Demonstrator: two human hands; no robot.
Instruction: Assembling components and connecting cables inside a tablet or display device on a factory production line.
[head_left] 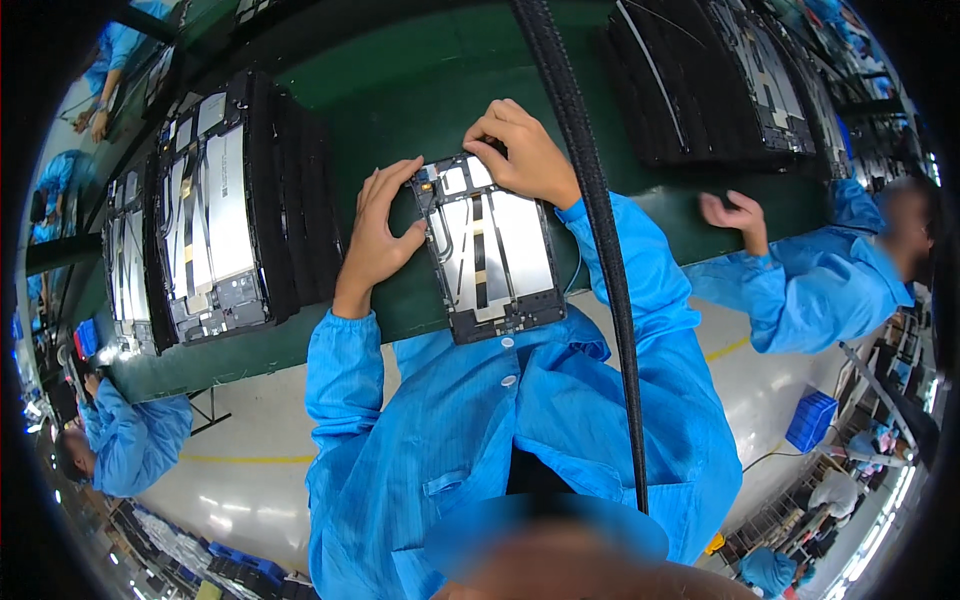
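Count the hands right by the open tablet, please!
2. At the open tablet, the left hand is at the upper left, the right hand at the top right. Another person's hand is farther right.

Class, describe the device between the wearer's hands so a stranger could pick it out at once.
Find the green table, then its edge nearest the wearer's blue jacket. There, between left hand and right hand, is a black-framed device with exposed silver panels. Unlike the stacked devices on either side, it sits singly, apart.

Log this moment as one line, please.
left hand: at open tablet, top-left corner | right hand: at its top edge | other tablets: left and right on green table
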